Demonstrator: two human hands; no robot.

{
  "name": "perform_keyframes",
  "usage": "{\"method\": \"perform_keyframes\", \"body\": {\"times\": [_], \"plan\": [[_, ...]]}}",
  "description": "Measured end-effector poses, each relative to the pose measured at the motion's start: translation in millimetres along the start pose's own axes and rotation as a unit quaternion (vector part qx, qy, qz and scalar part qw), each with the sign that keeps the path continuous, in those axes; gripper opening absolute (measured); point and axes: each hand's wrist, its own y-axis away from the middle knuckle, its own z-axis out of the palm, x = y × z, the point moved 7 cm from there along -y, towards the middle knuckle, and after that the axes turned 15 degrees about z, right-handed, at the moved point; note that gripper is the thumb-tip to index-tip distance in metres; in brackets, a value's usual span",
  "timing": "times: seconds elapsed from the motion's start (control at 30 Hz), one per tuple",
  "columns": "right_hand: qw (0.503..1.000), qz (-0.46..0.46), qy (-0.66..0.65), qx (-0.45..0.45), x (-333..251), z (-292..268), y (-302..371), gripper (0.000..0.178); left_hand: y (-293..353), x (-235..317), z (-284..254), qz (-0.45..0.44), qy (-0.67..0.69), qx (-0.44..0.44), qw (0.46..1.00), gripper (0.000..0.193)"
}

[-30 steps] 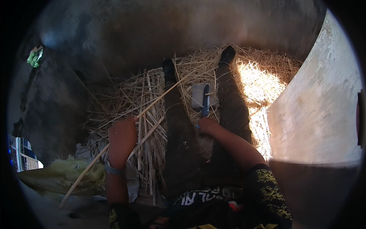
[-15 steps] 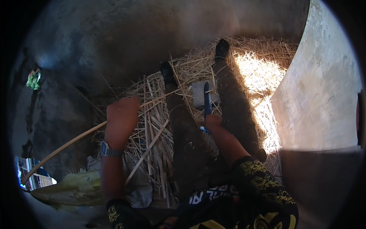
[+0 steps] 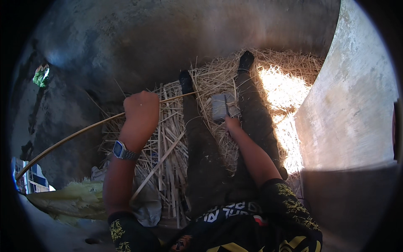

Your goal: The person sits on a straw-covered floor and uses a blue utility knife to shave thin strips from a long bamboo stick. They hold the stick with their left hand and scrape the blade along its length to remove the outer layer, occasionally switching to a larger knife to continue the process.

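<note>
My left hand (image 3: pixel 142 110) is closed around a long, thin bamboo strip (image 3: pixel 72 137). One end of the strip bends down to the far left, while the other reaches across my left shin. Between my legs, my right hand (image 3: pixel 233 123) grips a knife (image 3: pixel 226 104) whose narrow blade points away from me. The blade is over or beside a grey block (image 3: pixel 218 107) lying on the shavings; whether they touch I cannot tell. My stretched-out legs (image 3: pixel 257 105) lie on either side of the block.
Pale shavings and split strips (image 3: pixel 168 155) cover the floor around my legs. A curved grey wall (image 3: pixel 189 33) rises beyond my feet, and a pale wall (image 3: pixel 348 113) stands at the right. A yellowish sack (image 3: pixel 73 199) lies at the lower left.
My left hand has risen and shifted slightly right with the bamboo strip. My right hand has moved a little away from me, and the knife blade now looks thinner, turned more edge-on.
</note>
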Motion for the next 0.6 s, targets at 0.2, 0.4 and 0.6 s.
{"method": "perform_keyframes", "body": {"times": [0.2,0.4,0.6], "plan": [[0.988,-0.153,-0.023,-0.018,-15,-3,-14,0.036,6,12,-46,0.052,0.003,-0.001,0.999,0.020],[0.989,-0.135,-0.036,0.058,-15,-12,-40,0.035,-3,21,-52,0.135,-0.067,-0.015,0.988,0.024],[0.953,-0.272,-0.097,0.093,-55,-40,25,0.034,-27,-2,-43,0.156,-0.062,0.008,0.986,0.019]]}}
